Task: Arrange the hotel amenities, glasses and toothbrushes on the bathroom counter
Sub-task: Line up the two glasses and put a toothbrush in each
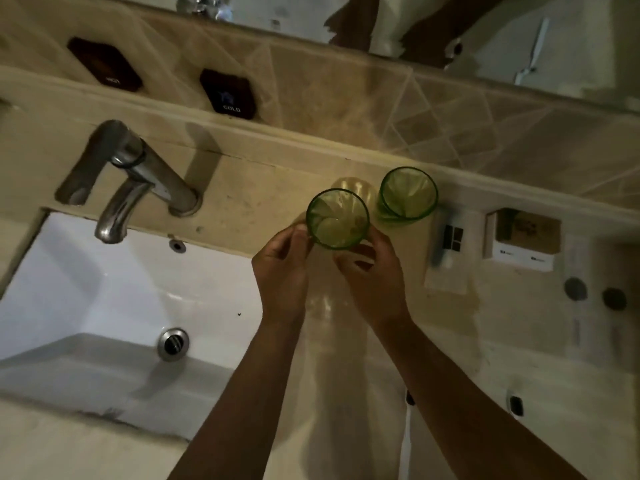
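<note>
Two green-tinted glasses stand on the beige counter [242,199] to the right of the tap. The nearer glass [337,219] is upright, with my left hand [282,268] on its left side and my right hand [372,271] on its right and front; both grip it. The second glass [408,195] stands just behind it to the right, against the back ledge, touched by neither hand. Right of the glasses lie a flat white packet with dark squares [450,244] and a small white and brown amenity box [523,239]. I cannot pick out toothbrushes.
A chrome tap [128,181] reaches over the white sink [86,289] with its drain [173,344] at the left. Dark HOT [104,64] and COLD [228,93] labels sit on the tiled back wall. Two dark round caps [594,293] lie at the far right.
</note>
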`<action>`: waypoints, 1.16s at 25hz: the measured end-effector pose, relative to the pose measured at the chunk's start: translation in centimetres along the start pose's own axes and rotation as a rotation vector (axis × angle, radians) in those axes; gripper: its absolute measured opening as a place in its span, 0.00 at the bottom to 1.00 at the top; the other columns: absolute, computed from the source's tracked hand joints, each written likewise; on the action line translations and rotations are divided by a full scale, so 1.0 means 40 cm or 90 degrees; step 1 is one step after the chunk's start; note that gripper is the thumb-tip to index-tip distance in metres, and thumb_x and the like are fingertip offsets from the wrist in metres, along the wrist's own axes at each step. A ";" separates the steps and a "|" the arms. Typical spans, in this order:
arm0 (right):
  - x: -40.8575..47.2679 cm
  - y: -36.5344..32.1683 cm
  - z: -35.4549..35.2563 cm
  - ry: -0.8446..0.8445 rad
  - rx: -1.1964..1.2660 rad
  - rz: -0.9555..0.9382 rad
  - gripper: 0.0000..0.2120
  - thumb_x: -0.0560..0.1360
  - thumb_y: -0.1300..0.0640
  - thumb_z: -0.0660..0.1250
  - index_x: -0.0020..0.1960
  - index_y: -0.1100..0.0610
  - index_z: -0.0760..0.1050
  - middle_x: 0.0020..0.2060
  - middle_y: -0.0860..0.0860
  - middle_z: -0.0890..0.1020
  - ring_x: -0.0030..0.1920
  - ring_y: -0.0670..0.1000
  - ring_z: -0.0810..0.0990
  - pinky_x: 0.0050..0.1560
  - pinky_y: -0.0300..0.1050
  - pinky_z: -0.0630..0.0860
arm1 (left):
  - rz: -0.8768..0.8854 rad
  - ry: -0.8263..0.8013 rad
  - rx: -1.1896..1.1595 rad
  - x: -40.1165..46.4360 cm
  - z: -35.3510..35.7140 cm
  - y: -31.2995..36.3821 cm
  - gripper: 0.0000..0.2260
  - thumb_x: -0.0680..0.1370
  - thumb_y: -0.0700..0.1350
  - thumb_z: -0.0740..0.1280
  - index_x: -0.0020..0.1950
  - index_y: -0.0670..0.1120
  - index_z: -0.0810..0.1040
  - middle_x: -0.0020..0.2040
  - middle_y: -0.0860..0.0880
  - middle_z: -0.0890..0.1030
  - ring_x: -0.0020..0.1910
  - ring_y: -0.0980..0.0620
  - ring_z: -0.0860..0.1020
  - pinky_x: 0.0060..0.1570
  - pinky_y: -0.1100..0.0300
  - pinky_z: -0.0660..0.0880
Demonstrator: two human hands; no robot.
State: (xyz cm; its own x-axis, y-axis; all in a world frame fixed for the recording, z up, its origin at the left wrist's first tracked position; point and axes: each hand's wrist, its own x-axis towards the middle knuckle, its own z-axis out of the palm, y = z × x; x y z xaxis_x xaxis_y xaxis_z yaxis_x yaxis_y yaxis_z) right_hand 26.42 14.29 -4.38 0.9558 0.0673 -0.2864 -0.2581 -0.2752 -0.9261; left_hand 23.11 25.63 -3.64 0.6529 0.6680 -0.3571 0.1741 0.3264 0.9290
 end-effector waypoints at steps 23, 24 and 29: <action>0.032 -0.005 0.099 0.030 0.116 0.035 0.25 0.73 0.66 0.67 0.64 0.44 0.71 0.57 0.47 0.81 0.54 0.43 0.82 0.46 0.36 0.79 | -0.030 -0.030 0.000 0.089 -0.016 -0.020 0.14 0.79 0.34 0.67 0.57 0.49 0.85 0.55 0.52 0.86 0.58 0.52 0.82 0.63 0.48 0.77; 0.030 -0.007 0.100 0.023 0.123 0.041 0.26 0.73 0.66 0.67 0.64 0.42 0.71 0.58 0.46 0.81 0.55 0.43 0.82 0.46 0.36 0.79 | -0.030 -0.040 0.006 0.087 -0.016 -0.019 0.15 0.79 0.33 0.66 0.59 0.48 0.84 0.56 0.52 0.86 0.59 0.52 0.82 0.64 0.48 0.77; 0.043 -0.018 0.105 0.024 0.095 0.024 0.27 0.74 0.67 0.65 0.67 0.43 0.70 0.58 0.43 0.80 0.57 0.40 0.80 0.51 0.39 0.80 | -0.033 -0.066 -0.018 0.104 -0.007 -0.009 0.16 0.79 0.32 0.64 0.63 0.45 0.82 0.57 0.51 0.85 0.60 0.51 0.82 0.63 0.50 0.78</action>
State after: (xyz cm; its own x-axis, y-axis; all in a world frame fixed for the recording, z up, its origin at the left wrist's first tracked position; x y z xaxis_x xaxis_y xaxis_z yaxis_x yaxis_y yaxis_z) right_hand 27.65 18.62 -5.22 0.9488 0.0235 -0.3149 -0.3094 -0.1304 -0.9419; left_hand 25.59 28.48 -5.50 0.7170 0.5772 -0.3909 0.1895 0.3783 0.9061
